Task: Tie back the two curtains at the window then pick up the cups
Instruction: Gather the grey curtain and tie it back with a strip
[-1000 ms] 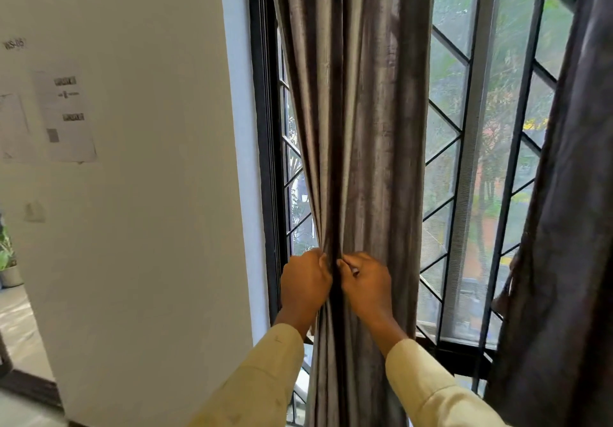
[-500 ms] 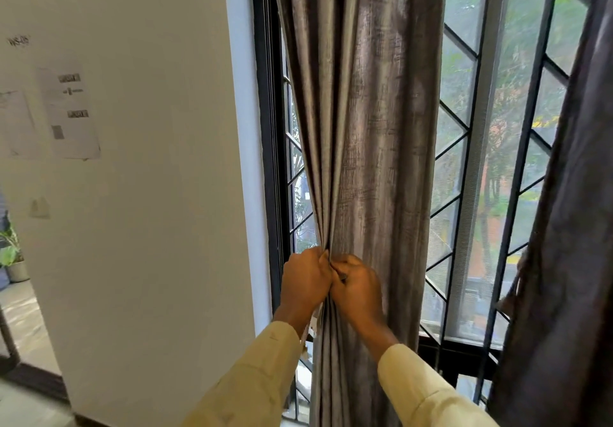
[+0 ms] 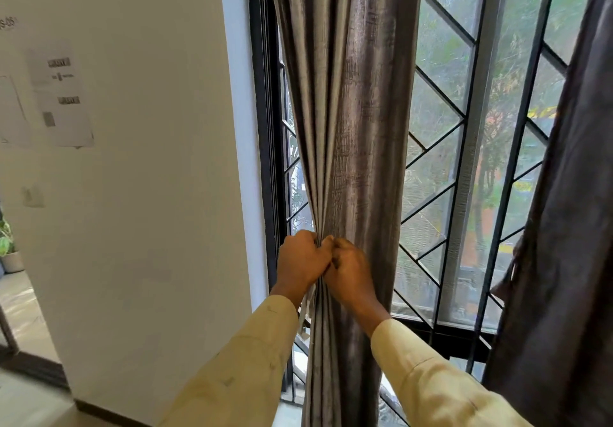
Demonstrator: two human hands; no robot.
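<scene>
The left curtain (image 3: 348, 111), grey-brown and gathered into tight folds, hangs in front of the window at the centre. My left hand (image 3: 300, 262) and my right hand (image 3: 351, 269) press together at its waist, both closed on the bunched fabric. A pale strip, perhaps a tie-back (image 3: 306, 307), dangles below my left hand. The right curtain (image 3: 564, 227), darker, hangs loose at the right edge. No cups are in view.
A black window frame (image 3: 265, 161) with a diagonal grille (image 3: 441, 101) stands behind the curtains. A white wall (image 3: 149, 194) with taped papers (image 3: 61, 94) fills the left. A potted plant (image 3: 8, 247) sits on the floor at far left.
My hands have drawn closer until they touch, and the curtain folds are pinched tighter at the waist. The view has shifted slightly.
</scene>
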